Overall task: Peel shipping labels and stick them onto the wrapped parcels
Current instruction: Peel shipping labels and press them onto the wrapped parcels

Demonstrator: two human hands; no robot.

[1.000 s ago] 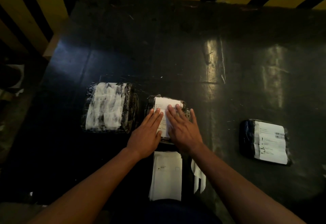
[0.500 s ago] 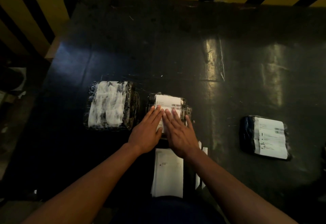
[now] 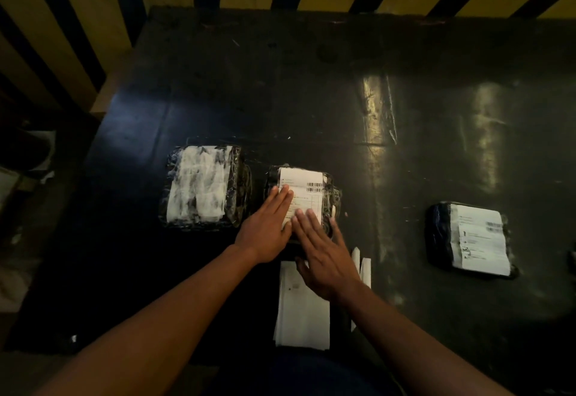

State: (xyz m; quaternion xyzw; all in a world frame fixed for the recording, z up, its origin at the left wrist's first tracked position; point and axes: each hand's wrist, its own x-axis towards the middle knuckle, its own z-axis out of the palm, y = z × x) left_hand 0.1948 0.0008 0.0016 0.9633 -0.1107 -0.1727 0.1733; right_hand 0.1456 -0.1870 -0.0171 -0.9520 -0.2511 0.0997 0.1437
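a: black-wrapped middle parcel (image 3: 300, 202) lies at twelve o'clock from both hands, its white label (image 3: 304, 188) running long-axis twelve to six.

b: and the hands?

a: left hand (image 3: 268, 230) flat, fingers straight and together, fingertips on the label's left edge. right hand (image 3: 324, 255) flat too, fingers slightly spread, tips on the label's near end; it holds nothing.

b: which is nearer the blank stock?

a: the right; its palm hovers over the label sheets (image 3: 302, 311) at six o'clock of the parcel. the unlabelled parcel (image 3: 202, 188) sits at nine o'clock, just beside; i judge it the next target. the labelled parcel (image 3: 470, 239) lies at three o'clock, well apart, on the dark table (image 3: 311, 90).
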